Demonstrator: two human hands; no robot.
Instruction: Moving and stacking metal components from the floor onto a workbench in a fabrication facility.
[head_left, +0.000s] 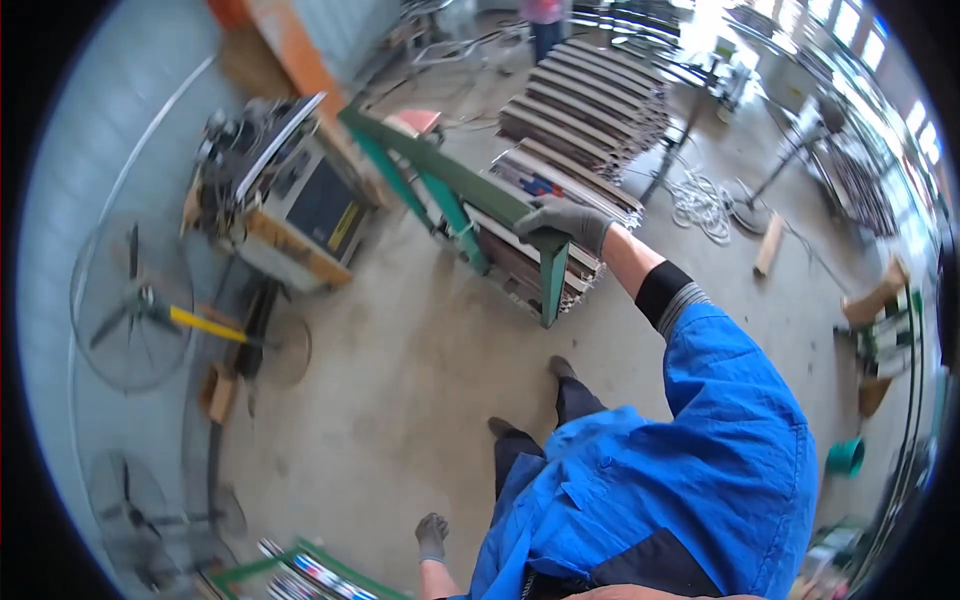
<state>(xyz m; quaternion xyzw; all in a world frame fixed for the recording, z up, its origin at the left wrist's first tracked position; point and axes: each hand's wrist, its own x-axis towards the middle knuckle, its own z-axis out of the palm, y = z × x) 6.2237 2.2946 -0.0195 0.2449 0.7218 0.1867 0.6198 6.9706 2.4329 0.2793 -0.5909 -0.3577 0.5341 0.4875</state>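
My right hand, in a grey glove, is closed over the near end of the top bar of a green metal frame. The frame's legs reach down toward the floor, and its far end points to the upper left. My left hand, also gloved in grey, hangs low beside my body with its fingers curled in. No object shows in it. Closest to that hand is a green-edged rack holding coloured pieces at the bottom of the view.
Stacked long metal profiles lie just beyond the frame. A machine cabinet and a large fan stand along the left wall. White hose, a wooden block and a green bucket are to the right. Another person stands far back.
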